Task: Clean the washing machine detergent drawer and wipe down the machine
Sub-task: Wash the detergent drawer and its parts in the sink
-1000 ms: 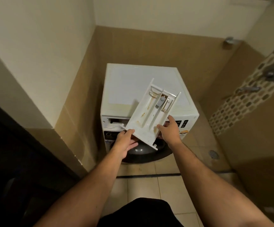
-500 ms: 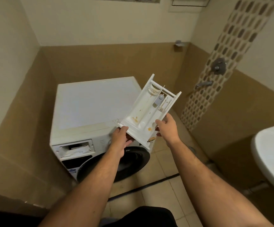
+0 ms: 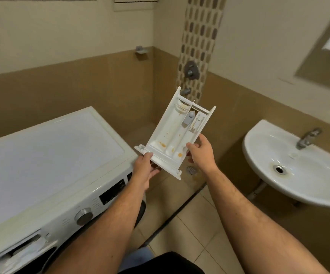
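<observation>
gripping the stained detergent drawer in mid-air, both hands are curled on it. left hand pinches its front corner, right hand clasps its side.

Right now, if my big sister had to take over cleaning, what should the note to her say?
Left hand: holding the front end of the drawer.
Right hand: holding the drawer's right side.
Drawer: out of the washing machine, held in the air between the machine and the sink. It has orange-brown stains inside.
Done: drawer taken out; its slot is open.
Left: wash the drawer, probably at the sink, put it back, wipe the machine.
</observation>
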{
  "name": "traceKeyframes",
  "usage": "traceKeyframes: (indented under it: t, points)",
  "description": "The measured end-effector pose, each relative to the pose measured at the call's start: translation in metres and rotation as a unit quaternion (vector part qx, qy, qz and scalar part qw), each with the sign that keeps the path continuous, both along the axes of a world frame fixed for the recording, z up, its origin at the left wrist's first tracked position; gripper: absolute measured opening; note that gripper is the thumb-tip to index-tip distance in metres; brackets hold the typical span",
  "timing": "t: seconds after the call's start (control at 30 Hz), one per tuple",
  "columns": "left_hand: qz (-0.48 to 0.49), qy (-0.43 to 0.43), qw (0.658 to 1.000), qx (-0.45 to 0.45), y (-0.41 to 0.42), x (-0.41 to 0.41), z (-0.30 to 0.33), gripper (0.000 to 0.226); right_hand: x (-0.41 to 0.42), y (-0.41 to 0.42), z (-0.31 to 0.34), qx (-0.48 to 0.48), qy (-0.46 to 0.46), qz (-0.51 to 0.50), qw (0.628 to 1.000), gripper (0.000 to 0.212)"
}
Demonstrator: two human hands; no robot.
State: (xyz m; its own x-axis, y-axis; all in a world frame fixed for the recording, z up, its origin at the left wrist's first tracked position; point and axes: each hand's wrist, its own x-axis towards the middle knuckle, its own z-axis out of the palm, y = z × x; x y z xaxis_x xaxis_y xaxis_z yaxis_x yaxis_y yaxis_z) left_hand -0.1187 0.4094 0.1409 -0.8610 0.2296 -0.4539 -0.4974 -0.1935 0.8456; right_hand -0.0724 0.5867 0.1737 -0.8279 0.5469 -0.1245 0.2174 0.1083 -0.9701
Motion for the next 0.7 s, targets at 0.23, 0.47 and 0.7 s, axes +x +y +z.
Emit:
traceKeyframes:
  t: [0.23, 0.47, 0.7]
  points:
    - [-0.095, 0.012, 0.995, -0.03, 0.07, -0.057, 0.01, 0.02, -0.015, 0.053, 0.004, -0.015, 0.003, -0.111, 0.994, 0.046]
    - [-0.196, 0.019, 0.98, -0.041, 0.131, -0.085, 0.008, 0.019, -0.01, 0.091, 0.0, -0.035, -0.001, -0.213, 0.976, 0.044]
    - [-0.264, 0.022, 0.963, -0.056, 0.2, -0.087, -0.008, 0.028, 0.012, 0.141, -0.003, -0.048, -0.01, -0.294, 0.955, 0.039]
